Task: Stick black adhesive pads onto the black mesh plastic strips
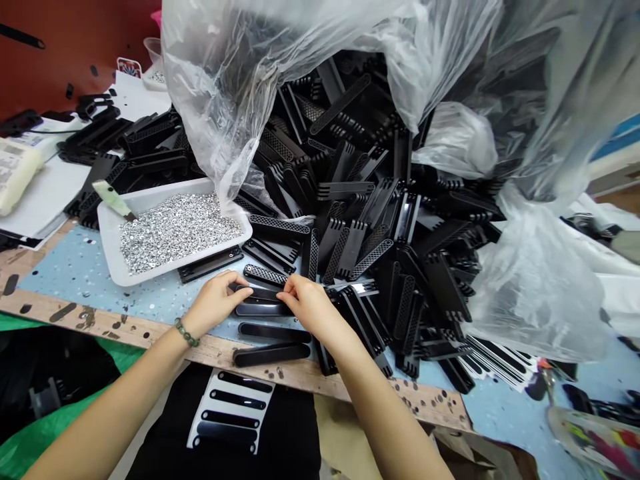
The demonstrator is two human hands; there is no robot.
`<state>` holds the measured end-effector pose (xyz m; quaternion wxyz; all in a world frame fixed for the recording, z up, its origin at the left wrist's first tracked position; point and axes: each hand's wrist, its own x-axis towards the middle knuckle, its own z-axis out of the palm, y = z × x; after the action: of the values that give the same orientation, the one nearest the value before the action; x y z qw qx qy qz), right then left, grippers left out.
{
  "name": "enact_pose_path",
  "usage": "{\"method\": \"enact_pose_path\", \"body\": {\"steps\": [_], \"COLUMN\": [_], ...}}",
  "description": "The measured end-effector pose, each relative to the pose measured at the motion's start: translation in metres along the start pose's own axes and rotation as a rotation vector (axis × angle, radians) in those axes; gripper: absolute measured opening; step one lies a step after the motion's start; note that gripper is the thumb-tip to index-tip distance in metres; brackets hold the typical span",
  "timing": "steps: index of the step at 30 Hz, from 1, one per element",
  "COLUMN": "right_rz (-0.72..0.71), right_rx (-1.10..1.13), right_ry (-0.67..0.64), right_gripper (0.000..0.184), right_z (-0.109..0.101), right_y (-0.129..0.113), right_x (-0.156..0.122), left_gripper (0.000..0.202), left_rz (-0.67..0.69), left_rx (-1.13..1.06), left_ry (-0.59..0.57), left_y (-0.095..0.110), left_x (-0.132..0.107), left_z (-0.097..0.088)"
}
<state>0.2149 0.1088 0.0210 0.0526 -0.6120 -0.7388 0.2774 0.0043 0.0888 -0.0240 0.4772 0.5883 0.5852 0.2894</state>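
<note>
My left hand (220, 300) pinches the left end of a long black plastic piece (264, 294). At its other end, the fingertips of my right hand (306, 303) close on the same piece. Just below lies another glossy black piece (263, 309), and two more, a flat one (274, 332) and a rounded one (273, 355), follow in a row toward the table edge. Behind my fingers rests a black piece with a honeycomb inside (266, 275). On my lap is a white sheet (207, 407) bearing several black strips with rounded ends.
A white tray (115, 261) of small silver metal parts (175, 230) stands at left, a pale green-handled tool (111, 199) in it. A large heap of black plastic pieces (350, 247) spills from a clear plastic bag (225, 87). More white sheets with black strips (500, 360) lie at right.
</note>
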Motion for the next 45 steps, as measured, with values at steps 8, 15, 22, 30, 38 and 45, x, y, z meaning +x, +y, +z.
{"method": "enact_pose_path", "body": {"steps": [8,15,22,30,38,45], "right_rz": [-0.309,-0.287,-0.703,-0.334,-0.338,-0.343], "right_rx": [-0.392,-0.189,0.237,0.454,0.523,0.453], "right_ry": [0.334,0.665,0.225,0.103,0.126,0.175], "right_gripper": [0.036,0.037,0.051,0.025,0.026,0.027], "right_z": [0.015,0.015,0.074,0.166,0.194,0.209], "right_y": [0.008,0.018,-0.001,0.016,-0.008,-0.014], "right_x": [-0.039,-0.092,-0.175,-0.215,-0.202,-0.193], "left_gripper": [0.023,0.022,0.019,0.031,0.017,0.028], "left_rz": [0.015,0.051,0.229,-0.319,-0.303,-0.309], "left_rx": [0.005,0.199,0.311,0.323,-0.084,-0.122], "left_ry": [0.004,0.049,0.357,-0.194,-0.225,-0.230], "left_y": [-0.003,0.009,0.039,-0.079,-0.090,-0.088], "left_x": [0.002,0.002,-0.115,-0.231,-0.223,-0.214], "left_z": [0.002,-0.002,-0.015,0.019,0.045,0.049]}}
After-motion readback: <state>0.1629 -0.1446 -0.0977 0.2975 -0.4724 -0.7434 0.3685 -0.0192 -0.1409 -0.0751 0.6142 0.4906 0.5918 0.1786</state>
